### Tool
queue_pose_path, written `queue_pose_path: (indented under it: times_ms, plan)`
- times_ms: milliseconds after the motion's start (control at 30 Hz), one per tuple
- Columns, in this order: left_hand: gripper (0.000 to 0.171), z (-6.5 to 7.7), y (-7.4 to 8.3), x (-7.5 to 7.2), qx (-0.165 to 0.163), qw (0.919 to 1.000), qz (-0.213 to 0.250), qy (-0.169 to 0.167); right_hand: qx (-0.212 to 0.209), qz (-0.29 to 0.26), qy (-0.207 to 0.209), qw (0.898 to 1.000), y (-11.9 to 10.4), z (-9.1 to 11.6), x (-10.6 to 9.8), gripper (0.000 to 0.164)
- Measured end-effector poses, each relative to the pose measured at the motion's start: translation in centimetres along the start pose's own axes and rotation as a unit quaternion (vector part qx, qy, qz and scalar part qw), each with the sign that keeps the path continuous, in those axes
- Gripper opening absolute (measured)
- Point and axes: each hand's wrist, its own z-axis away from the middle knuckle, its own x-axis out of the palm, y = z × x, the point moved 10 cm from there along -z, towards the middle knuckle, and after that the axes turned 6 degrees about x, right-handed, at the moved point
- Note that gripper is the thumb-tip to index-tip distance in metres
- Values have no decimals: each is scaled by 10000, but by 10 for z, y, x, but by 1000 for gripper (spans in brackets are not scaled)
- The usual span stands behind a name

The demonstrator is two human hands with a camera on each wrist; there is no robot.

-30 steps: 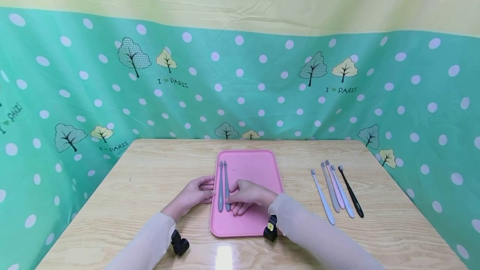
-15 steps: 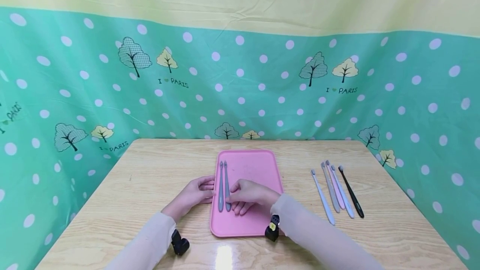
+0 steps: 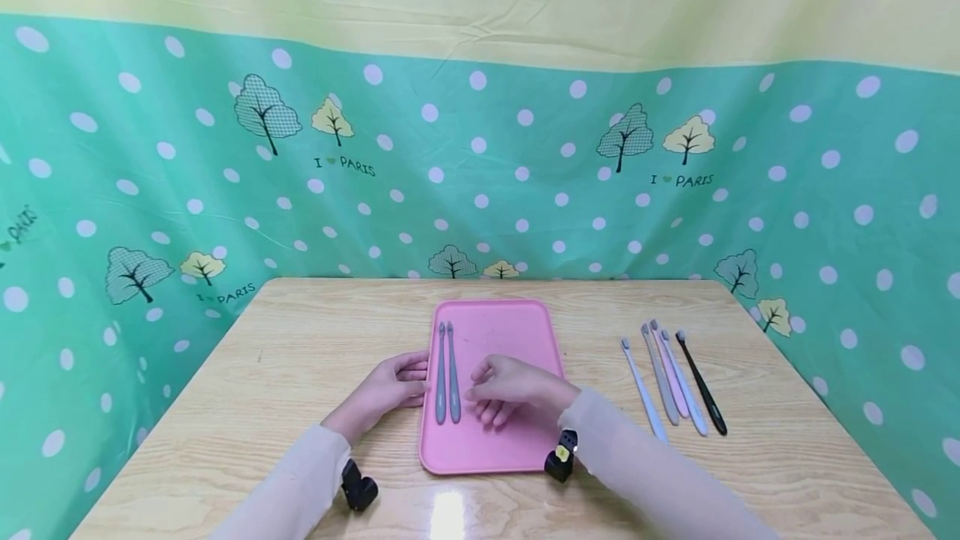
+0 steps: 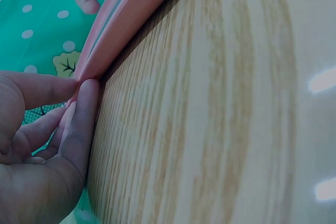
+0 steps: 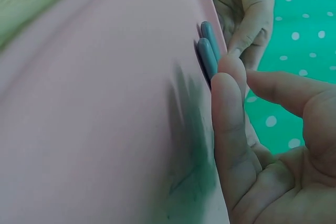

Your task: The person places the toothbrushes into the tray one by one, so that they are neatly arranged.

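Observation:
Two grey toothbrushes lie side by side along the left part of a pink tray (image 3: 513, 327): the left toothbrush (image 3: 440, 394) and the right toothbrush (image 3: 454, 398), heads toward the far end. My left hand (image 3: 392, 386) holds the tray's left rim, thumb at its upper edge and fingers against the outside, as the left wrist view shows. Over the tray, just right of the brushes, my right hand (image 3: 510, 386) has loosely bent fingers and holds nothing. In the right wrist view its fingertips (image 5: 227, 85) overlap the toothbrush handles (image 5: 206, 56).
Right of the tray, on the wooden table (image 3: 337, 315), lie several more toothbrushes: a light blue toothbrush (image 3: 643, 390) by itself, then a grey toothbrush (image 3: 662, 377), a pink one, a blue one and a black toothbrush (image 3: 701, 382). A green dotted curtain (image 3: 480, 173) hangs behind.
My right hand has let go of the right grey toothbrush and shifted slightly right, away from it. The left hand stays at the tray's rim.

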Motion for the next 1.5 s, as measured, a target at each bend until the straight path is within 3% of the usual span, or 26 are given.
queue_pose_path:
  times_ms: [567,1500]
  plan:
    - [59,1,1,1,10,10000,3,-9,-200,290,-33,9994,7,32,-26,36]
    - [58,-2,-1,-1,39,10000,-19,-21,-397,735,311,9960,36,92,-95,33]
